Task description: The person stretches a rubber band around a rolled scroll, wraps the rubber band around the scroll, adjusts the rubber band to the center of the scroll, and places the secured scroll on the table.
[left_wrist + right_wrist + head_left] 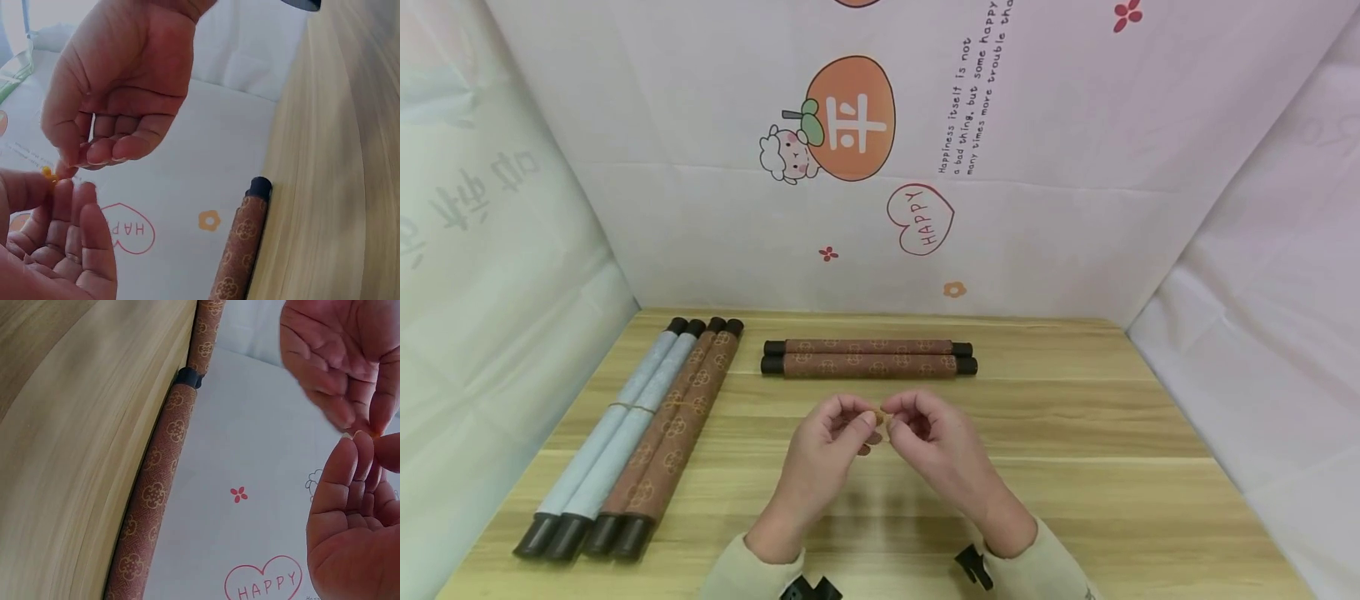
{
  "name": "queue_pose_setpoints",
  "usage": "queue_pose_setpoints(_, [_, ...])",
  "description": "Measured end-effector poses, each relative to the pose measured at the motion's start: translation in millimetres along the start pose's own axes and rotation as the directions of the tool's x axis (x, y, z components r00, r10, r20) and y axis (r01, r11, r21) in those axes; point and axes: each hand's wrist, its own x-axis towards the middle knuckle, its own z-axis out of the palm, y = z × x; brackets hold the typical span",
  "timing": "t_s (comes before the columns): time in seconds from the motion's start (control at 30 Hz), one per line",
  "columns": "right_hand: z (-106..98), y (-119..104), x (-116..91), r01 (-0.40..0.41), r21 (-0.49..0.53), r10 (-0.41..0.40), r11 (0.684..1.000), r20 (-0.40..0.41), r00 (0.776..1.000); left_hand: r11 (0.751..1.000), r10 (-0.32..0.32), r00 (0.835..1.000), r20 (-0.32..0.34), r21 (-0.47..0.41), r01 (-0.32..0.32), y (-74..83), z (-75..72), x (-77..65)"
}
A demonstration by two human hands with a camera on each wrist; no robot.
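My left hand (826, 442) and right hand (942, 442) meet over the table, fingertips almost touching. Between them is a small yellow rubber band (47, 173), pinched by the thumb and fingers of both hands and mostly hidden by them. From the right wrist, only an orange-yellow speck of it shows at the fingertips. Just beyond the hands, two brown scrolls (872, 365) with gold flower patterns and black end caps lie side by side, crosswise on the table.
At the left lies a bundle of two pale blue scrolls (617, 425) and two brown scrolls (673, 433), with a thin band (632, 407) round its middle. The wooden table (1075, 483) meets a printed white cloth (1045, 208) at the back, and white cloth hangs at both sides.
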Motion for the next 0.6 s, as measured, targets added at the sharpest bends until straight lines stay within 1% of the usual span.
queue_pose_setpoints(0.07, [-0.1,0.0,-0.4,-0.004,0.009,0.004,1.000,0.009,1.000,1.000,0.010,1.000,-0.006,-0.012,-0.010,0.4,0.6,0.2])
queue_pose_setpoints(0.1, [-0.2,0.1,-0.5,-0.008,0.024,0.008,1.000,0.016,1.000,1.000,0.023,1.000,-0.014,-0.002,-0.023,0.8,1.0,0.0])
queue_pose_setpoints(0.23, [-0.5,0.8,-0.4,-0.027,0.078,0.024,0.997,0.038,0.999,0.995,0.069,0.997,-0.043,0.076,-0.065,-0.2,2.9,-1.4])
queue_pose_setpoints(0.43, [-0.5,-0.1,0.3,-0.013,0.072,0.011,0.997,0.037,0.999,0.989,0.080,0.994,-0.080,0.133,-0.069,-2.6,3.4,-4.0])
queue_pose_setpoints(0.6, [0.5,0.4,0.2,-0.006,0.082,0.005,0.997,0.014,1.000,0.976,0.100,0.991,-0.088,0.204,-0.081,-0.7,4.1,-5.1])
